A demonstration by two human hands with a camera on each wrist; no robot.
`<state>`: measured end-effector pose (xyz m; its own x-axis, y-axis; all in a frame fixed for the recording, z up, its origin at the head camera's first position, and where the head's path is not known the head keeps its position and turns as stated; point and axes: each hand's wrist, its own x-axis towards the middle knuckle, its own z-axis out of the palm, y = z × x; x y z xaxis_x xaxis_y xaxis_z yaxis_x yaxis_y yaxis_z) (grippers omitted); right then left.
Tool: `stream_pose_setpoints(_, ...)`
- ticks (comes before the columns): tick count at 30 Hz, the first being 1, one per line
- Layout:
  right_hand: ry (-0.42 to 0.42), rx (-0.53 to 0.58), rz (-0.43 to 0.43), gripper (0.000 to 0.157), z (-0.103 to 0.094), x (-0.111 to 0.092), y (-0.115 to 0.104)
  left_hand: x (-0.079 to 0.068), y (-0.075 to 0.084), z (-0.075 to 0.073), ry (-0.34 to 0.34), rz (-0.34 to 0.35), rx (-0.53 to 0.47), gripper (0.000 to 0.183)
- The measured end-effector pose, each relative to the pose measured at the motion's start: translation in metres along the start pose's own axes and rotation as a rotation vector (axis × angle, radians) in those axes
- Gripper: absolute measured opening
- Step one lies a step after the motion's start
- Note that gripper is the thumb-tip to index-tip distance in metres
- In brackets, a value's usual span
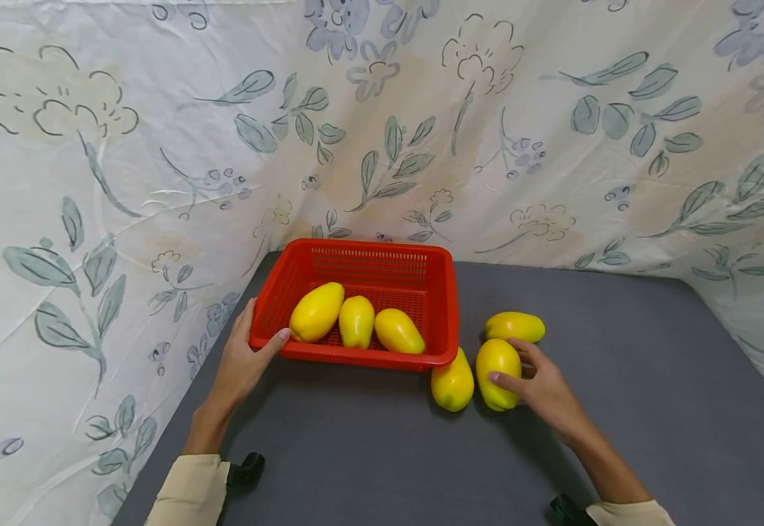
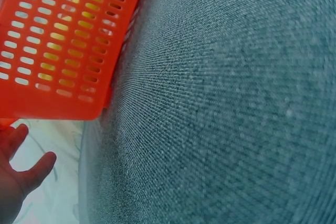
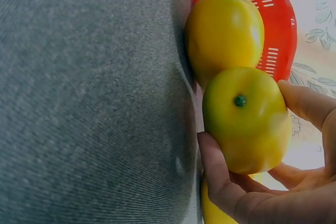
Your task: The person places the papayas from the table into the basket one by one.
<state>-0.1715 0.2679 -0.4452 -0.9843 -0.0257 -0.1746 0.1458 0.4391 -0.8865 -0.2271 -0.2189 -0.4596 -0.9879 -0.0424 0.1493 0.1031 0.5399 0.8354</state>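
A red plastic basket [image 1: 369, 358] holds three yellow mangoes, among them a large mango [image 1: 317, 313] on the left. My left hand [image 1: 240, 361] grips the basket at its near left corner, thumb over the front rim and fingers along the left side; in the left wrist view the fingers [image 2: 39, 171] show by the perforated wall. Right of the basket, my right hand [image 1: 546, 387] holds a yellow mango [image 1: 497, 372] between thumb and fingers. Its green stem end [image 3: 240, 100] faces the right wrist camera.
Another mango [image 1: 452, 383] lies by the basket's near right corner, left of the held one. Behind the held one is a further mango [image 1: 516, 326] on its side. A grey cloth-covered table [image 1: 369, 446] lies below; a floral curtain [image 1: 421, 146] hangs behind and left.
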Motion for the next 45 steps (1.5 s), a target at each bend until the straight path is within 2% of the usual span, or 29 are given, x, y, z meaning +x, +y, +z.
stream_pose_setpoints(8, 0.027, 0.034, 0.004, 0.094, -0.002, -0.002, -0.007, 0.0, -0.001, 0.001, 0.006, 0.008, -0.003, 0.103)
stream_pose_setpoints(18, 0.072, 0.054, -0.069, 0.089, -0.002, -0.004, -0.013, 0.0, -0.001, 0.001, 0.013, 0.009, 0.003, 0.103)
stream_pose_setpoints(32, 0.115, 0.097, -0.064, 0.089, -0.002, -0.005, -0.026, 0.001, -0.001, 0.001, 0.015, 0.016, 0.003, 0.102)
stream_pose_setpoints(45, 0.119, 0.165, -0.089, 0.077, -0.001, -0.005, -0.035, 0.0, -0.001, 0.001, 0.019, 0.018, 0.006, 0.103)
